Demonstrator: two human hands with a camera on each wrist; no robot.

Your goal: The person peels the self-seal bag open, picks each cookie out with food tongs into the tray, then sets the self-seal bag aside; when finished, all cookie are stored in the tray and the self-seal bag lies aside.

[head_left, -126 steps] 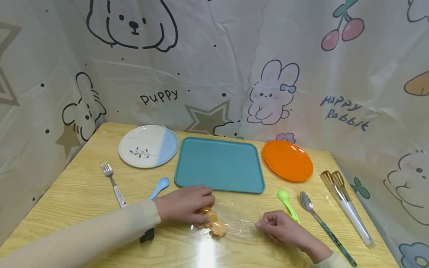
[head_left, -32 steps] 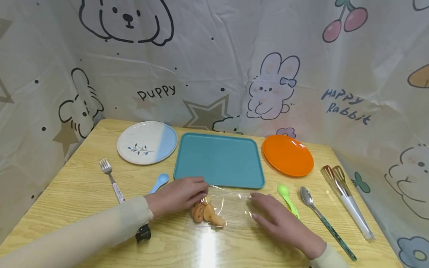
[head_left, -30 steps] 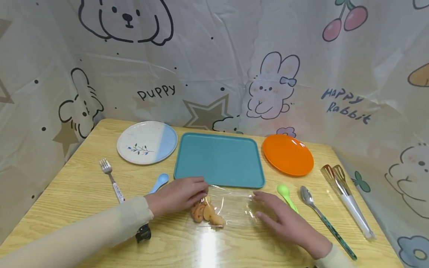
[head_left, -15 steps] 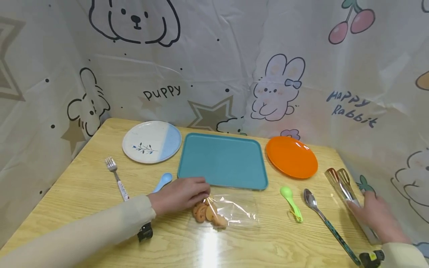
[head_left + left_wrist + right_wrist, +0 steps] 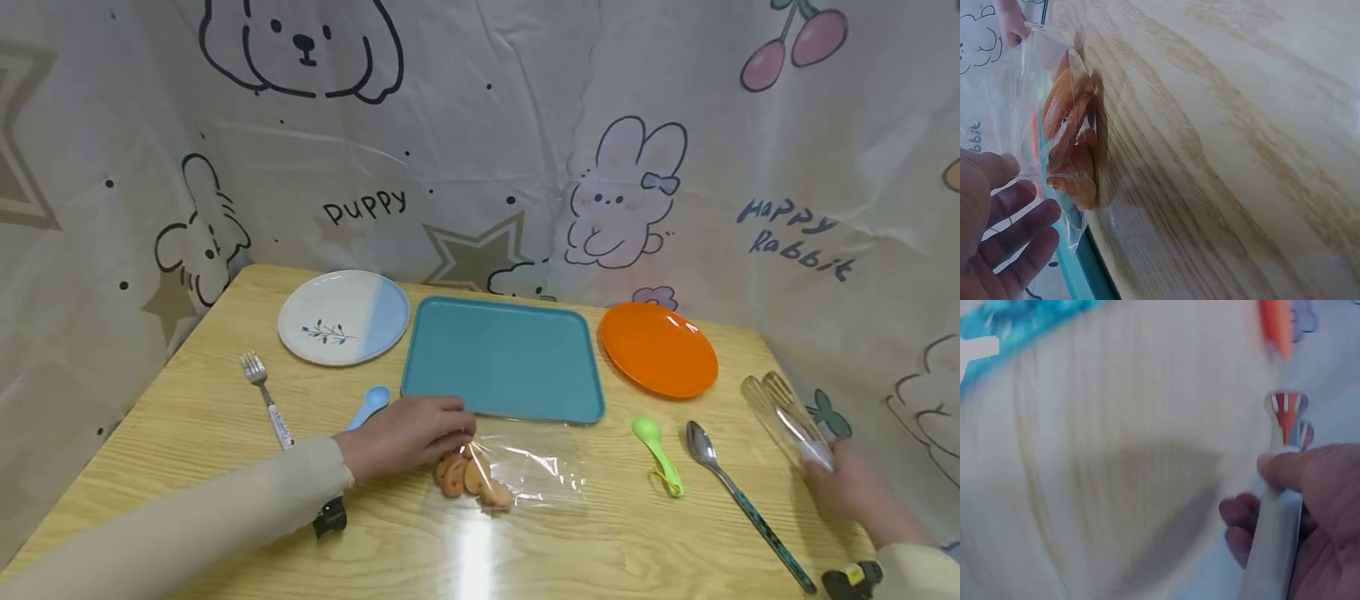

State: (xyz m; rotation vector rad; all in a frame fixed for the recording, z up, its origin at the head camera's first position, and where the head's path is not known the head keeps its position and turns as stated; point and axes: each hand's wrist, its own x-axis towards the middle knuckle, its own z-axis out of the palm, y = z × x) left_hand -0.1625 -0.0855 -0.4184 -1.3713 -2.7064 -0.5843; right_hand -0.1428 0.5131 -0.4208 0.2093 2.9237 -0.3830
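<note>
My left hand [image 5: 411,435] pinches the left end of a clear plastic bag [image 5: 543,471] in front of the teal tray [image 5: 502,362]. Orange-brown food pieces [image 5: 471,477] lie inside the bag; the left wrist view shows thumb and fingers at the edge of the film [image 5: 1035,94]. On the far right, my right hand [image 5: 855,492] grips a pair of tongs [image 5: 791,423] by the handles, over the table's right edge. Slotted heads point away from me, and the right wrist view has the thumb on the white handle [image 5: 1277,528].
A white-and-blue plate [image 5: 330,321] stands at the back left, an orange plate [image 5: 658,348] at the back right. A fork [image 5: 268,404] and blue spoon [image 5: 371,404] lie left; a green spoon [image 5: 656,454] and long metal spoon [image 5: 738,496] lie between bag and tongs.
My right hand has left the bag's right end, moved far right and taken hold of the tongs, which are now shifted and raised. The left hand stays at the bag.
</note>
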